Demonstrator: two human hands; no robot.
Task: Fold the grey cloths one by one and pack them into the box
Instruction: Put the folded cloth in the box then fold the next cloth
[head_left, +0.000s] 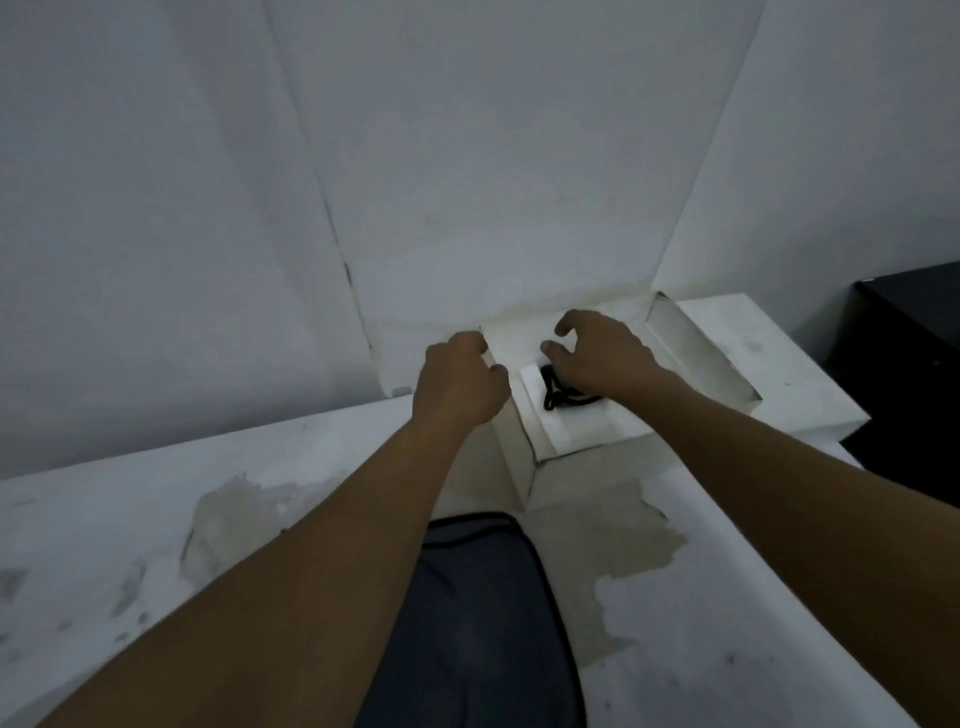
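The flat dark grey cloth with a black hem (478, 597) lies on the surface right in front of you, between your forearms and just short of the open white cardboard box (576, 431). It is not in the box yet, and I cannot tell whether it is folded. Your left hand (460, 379) is curled over the box's left wall, probably to steady it or hold it open. Your right hand (597, 353) hangs over the opening with its fingers half-curled and apart, nothing seen between them. Under it sits a tangled black cord (558, 400); whether your palm touches it is hidden. You are likely readying the box before the cloth goes in. The box stands close against the white wall (467, 182), one flap (696, 353) spread to the right. The white tabletop (130, 519) is scuffed, with patches where its coating has peeled, and a black cabinet (909, 364) stands at the right
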